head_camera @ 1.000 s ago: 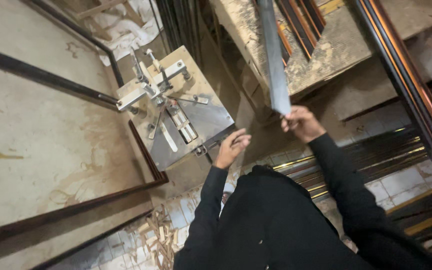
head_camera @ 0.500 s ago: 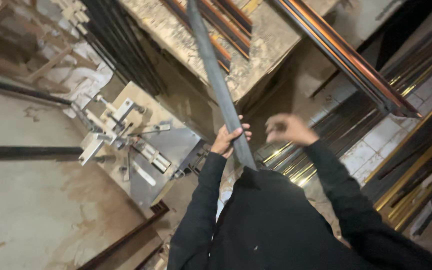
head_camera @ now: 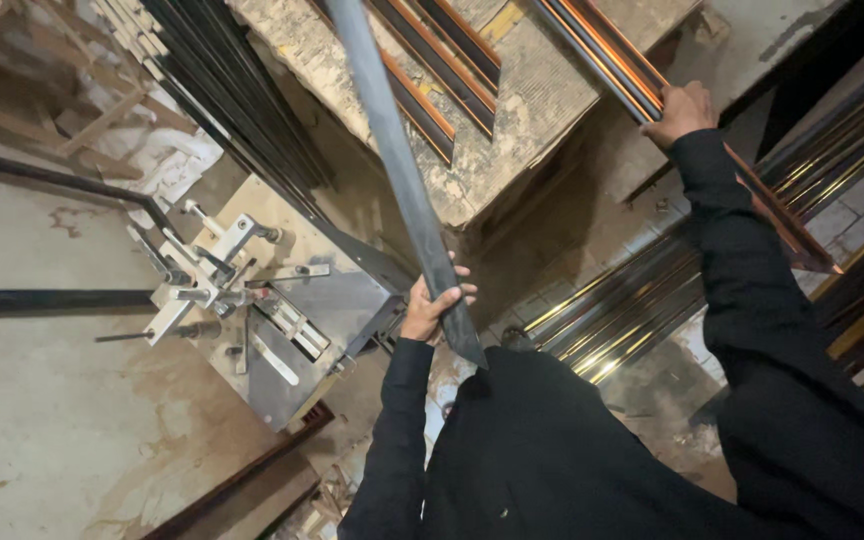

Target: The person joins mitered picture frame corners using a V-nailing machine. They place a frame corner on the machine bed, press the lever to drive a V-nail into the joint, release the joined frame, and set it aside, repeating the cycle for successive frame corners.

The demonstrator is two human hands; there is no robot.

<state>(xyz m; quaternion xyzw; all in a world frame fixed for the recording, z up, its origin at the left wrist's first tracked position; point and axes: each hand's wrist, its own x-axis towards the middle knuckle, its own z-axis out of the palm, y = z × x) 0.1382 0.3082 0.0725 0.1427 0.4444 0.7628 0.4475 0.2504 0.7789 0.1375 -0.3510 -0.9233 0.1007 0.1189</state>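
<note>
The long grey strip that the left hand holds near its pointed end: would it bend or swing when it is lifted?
The grey strip looks straight along its whole visible length, so it is probably stiff, not floppy. The left hand grips it only near its pointed end, so the far end may swing or dip. Its face looks smooth and matte; it might slide in a loose grip.

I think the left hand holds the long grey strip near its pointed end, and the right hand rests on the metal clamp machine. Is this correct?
Not quite. The right hand is not on the metal clamp machine; it grips a dark moulding with orange and gold stripes on the rough bench. The left hand does hold the long grey strip near its pointed end. The head view shows this.
</note>
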